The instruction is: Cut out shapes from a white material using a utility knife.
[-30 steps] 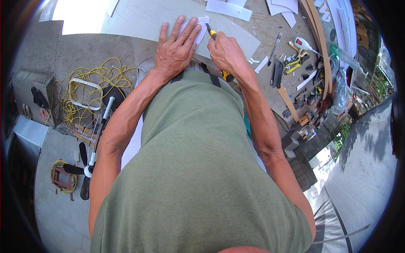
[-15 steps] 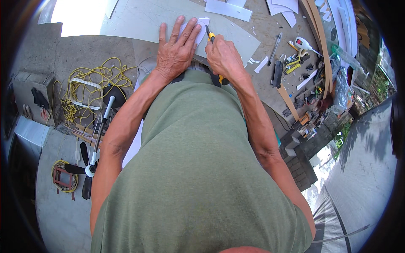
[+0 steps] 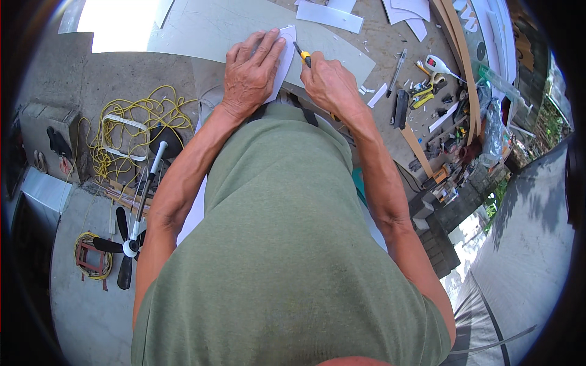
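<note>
My right hand (image 3: 333, 83) is closed round a yellow-and-black utility knife (image 3: 303, 57). The knife's tip is at the right edge of a narrow white sheet piece (image 3: 286, 59), which has a curved line drawn near its top. My left hand (image 3: 249, 75) lies over the left side of that piece, fingers stretched forward and slightly bent; its thumb is hidden. Beneath both hands is a large pale grey-green board (image 3: 207, 30) on the work table, and the lower end of the white piece reaches past the board's near edge.
At the right are a pen (image 3: 398, 68), yellow-handled pliers (image 3: 423, 97), a white hot-glue gun (image 3: 438, 64) and a long brown strip (image 3: 466, 67). White offcuts (image 3: 329, 16) lie at the far side. Tangled yellow cord (image 3: 131, 125) and a fan (image 3: 130, 247) are on the left.
The white piece has turned and come nearer to me, with more of it showing. My left hand's fingers have drawn closer together, and the knife has shifted slightly.
</note>
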`<state>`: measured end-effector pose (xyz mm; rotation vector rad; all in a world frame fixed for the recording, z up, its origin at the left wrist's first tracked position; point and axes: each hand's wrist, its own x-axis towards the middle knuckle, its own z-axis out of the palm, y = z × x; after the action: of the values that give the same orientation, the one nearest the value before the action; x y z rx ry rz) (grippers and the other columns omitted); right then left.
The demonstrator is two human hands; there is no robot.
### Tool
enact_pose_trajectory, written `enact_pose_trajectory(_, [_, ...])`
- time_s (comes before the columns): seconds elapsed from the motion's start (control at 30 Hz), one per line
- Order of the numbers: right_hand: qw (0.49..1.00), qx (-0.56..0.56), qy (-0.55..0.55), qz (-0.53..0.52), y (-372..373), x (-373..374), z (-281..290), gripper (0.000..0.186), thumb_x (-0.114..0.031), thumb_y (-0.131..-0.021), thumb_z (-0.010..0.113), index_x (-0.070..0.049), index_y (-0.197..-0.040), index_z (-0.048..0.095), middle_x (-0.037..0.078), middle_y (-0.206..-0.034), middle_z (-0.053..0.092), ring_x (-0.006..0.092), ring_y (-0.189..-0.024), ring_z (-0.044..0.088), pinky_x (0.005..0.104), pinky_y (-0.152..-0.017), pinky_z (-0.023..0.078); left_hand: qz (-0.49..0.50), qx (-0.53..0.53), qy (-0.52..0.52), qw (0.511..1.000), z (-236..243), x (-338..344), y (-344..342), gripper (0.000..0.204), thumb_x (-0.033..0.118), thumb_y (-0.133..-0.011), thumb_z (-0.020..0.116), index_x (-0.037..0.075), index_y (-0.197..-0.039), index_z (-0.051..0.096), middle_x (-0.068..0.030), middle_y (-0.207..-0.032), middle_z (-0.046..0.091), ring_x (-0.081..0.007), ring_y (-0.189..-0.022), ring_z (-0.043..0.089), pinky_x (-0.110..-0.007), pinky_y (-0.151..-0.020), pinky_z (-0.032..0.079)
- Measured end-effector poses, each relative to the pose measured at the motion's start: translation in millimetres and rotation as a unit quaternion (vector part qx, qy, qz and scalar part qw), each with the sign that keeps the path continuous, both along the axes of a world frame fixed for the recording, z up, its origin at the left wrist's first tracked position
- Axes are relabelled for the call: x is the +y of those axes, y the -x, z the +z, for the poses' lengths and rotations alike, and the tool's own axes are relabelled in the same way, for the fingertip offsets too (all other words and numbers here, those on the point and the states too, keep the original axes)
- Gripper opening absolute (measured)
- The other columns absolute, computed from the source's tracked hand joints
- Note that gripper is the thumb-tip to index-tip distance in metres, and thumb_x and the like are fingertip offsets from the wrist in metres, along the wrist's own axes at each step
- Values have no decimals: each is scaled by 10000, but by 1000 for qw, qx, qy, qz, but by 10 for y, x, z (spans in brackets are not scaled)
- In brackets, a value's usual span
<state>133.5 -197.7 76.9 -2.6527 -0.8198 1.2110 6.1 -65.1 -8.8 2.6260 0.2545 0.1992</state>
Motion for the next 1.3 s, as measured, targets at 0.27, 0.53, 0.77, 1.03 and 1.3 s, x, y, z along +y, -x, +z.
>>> enact_pose_trajectory(0.27, [985, -39, -39, 162, -343, 389, -83, 287, -198, -949, 494, 61, -946, 619, 300, -810, 693, 473, -800, 691, 558, -738, 537, 51, 11, 5, 999, 107, 288, -86, 623, 251, -872, 749, 124, -1454, 566, -7, -1565, 488, -330, -1436, 385, -533, -1132, 338])
enact_pose_trajectory(0.53, [993, 2, -9, 119, -241, 421, -131, 360, -290, -1002, 473, 57, -980, 565, 324, -865, 680, 496, -847, 668, 570, -762, 517, 12, 66, 23, 997, 86, 319, -5, 832, 360, -852, 746, 129, -1571, 397, -6, -1673, 296, -366, -1567, 137, -591, -1246, 144])
enact_pose_trajectory(0.77, [999, 21, -5, 49, -49, 403, -67, 349, -237, -976, 481, 95, -1006, 584, 365, -931, 673, 534, -903, 665, 581, -818, 521, 5, 103, -4, 995, 88, 265, -19, 853, 370, -893, 690, 87, -1602, 311, -39, -1709, 181, -365, -1574, 102, -611, -1237, 148])
enact_pose_trajectory(1.03, [999, 32, -26, 27, -57, 352, -144, 377, -264, -994, 470, 100, -985, 565, 380, -890, 655, 543, -855, 659, 577, -800, 525, 9, 81, -10, 997, 57, 281, -19, 863, 360, -871, 716, 95, -1595, 329, -43, -1704, 201, -359, -1572, 117, -605, -1235, 152])
enact_pose_trajectory(1.3, [993, -16, -87, 78, -121, 195, -7, 284, -288, -1011, 511, -8, -1004, 552, 249, -680, 620, 436, -687, 661, 557, -651, 480, 137, -16, 194, 971, 246, 356, -72, 697, 130, -773, 824, 65, -1422, 581, -113, -1379, 650, -275, -1252, 601, -432, -1041, 479])
